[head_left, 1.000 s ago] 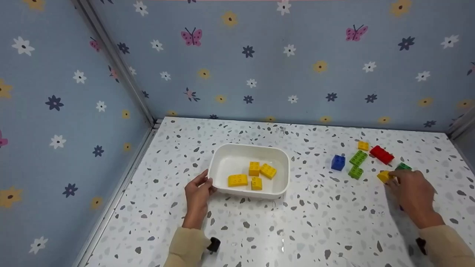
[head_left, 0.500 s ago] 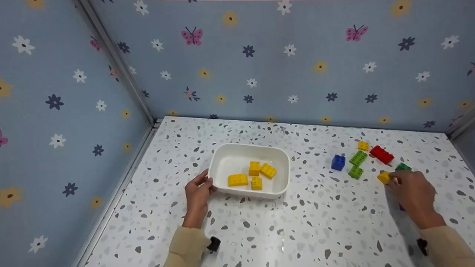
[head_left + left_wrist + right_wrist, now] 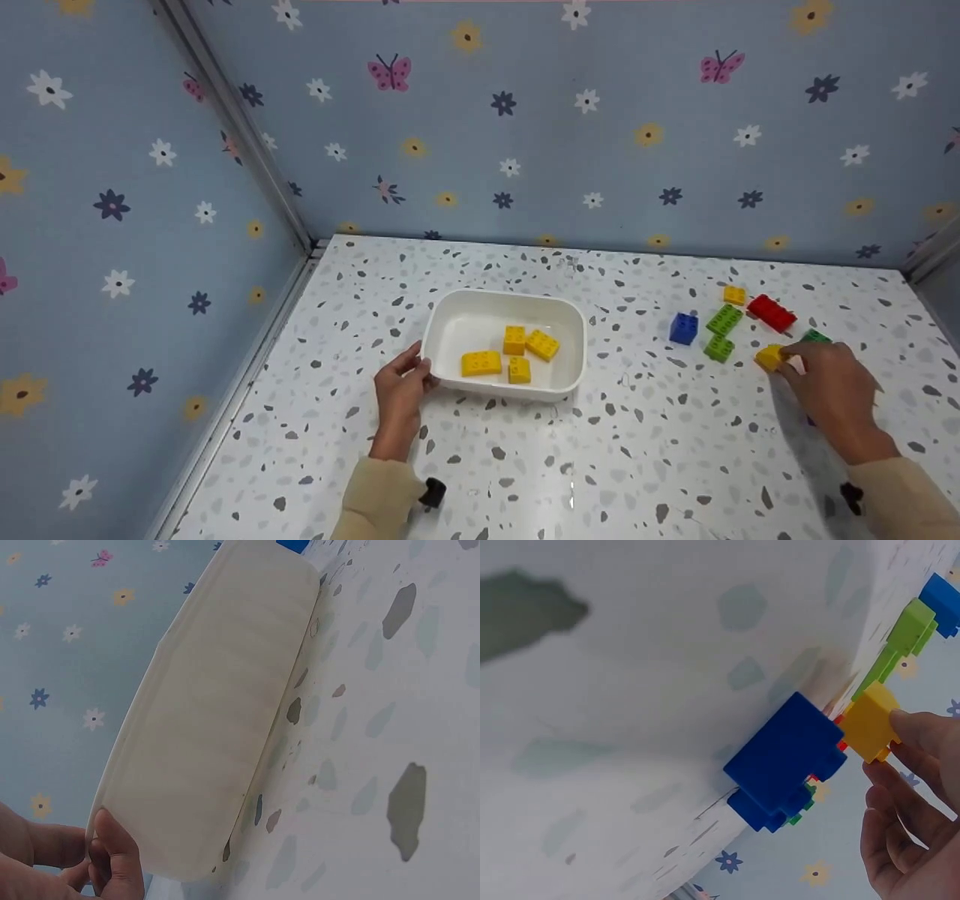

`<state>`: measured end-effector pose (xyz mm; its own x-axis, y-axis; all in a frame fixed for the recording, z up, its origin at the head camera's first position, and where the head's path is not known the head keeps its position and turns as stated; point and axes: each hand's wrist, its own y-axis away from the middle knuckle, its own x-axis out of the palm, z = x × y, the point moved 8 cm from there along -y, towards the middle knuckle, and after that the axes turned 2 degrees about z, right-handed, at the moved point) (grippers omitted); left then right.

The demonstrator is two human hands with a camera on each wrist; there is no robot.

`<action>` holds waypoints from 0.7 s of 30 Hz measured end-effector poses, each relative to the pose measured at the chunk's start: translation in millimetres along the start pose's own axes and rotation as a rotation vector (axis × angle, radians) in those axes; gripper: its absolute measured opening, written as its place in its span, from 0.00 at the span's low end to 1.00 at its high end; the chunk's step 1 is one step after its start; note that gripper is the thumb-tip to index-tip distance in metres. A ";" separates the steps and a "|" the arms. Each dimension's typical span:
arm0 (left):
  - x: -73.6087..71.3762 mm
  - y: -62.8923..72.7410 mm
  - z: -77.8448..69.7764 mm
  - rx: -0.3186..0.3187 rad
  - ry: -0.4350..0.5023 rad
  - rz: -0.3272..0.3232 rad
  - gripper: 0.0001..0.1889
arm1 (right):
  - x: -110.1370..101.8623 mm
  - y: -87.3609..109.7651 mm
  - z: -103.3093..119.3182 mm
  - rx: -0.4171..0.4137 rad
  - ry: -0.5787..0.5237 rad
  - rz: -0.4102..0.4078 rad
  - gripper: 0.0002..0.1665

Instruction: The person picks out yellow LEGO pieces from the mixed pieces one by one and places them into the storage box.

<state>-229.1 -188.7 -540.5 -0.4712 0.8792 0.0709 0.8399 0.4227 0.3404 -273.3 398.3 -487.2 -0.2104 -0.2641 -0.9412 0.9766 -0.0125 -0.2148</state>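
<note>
At the near left corner of a white plastic box [image 3: 450, 296], my left hand [image 3: 401, 390] grips the rim between thumb and fingers. The left wrist view shows the outer wall of this box [image 3: 202, 705] and the thumb over its edge. Several yellow toy bricks [image 3: 481, 363] lie inside it. My right hand [image 3: 834, 397] pinches another yellow toy brick [image 3: 872, 722] between thumb and fingers, close over the table on the right. A dark blue brick [image 3: 784, 754] lies near that hand in the right wrist view; the hand mostly hides it in the head view.
Around the right hand lie a blue brick [image 3: 683, 328], two light green bricks [image 3: 724, 319], a red brick [image 3: 772, 313], a small yellow brick [image 3: 734, 295] and a partly hidden dark green brick [image 3: 814, 337]. A patterned wall [image 3: 540, 172] borders the speckled table [image 3: 525, 465].
The yellow brick in my right hand has shifted slightly left and turned, with the fingertips following. My left hand and the box stay where they were.
</note>
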 end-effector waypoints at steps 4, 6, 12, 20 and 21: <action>0.5 -0.3 0.1 0.002 0.017 0.002 0.22 | 0.2 1.3 3.0 -0.009 0.000 -0.003 0.17; 0.6 -0.1 0.1 0.006 0.016 0.005 0.22 | 0.6 1.8 3.3 -0.011 0.000 -0.001 0.18; 0.5 0.5 -0.9 0.029 0.021 0.017 0.22 | -5.4 3.9 9.1 -0.080 -0.025 -0.072 0.15; 0.4 0.7 -1.3 0.014 0.031 0.009 0.22 | -7.5 3.1 17.6 -0.085 -0.025 -0.065 0.15; 0.6 0.7 -1.4 0.012 0.033 0.009 0.22 | -7.6 2.7 18.7 -0.083 -0.023 -0.062 0.15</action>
<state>-229.2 -188.2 -538.9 -0.4718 0.8754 0.1050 0.8474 0.4173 0.3283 -268.2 382.2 -475.8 -0.2688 -0.2876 -0.9193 0.9543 0.0499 -0.2947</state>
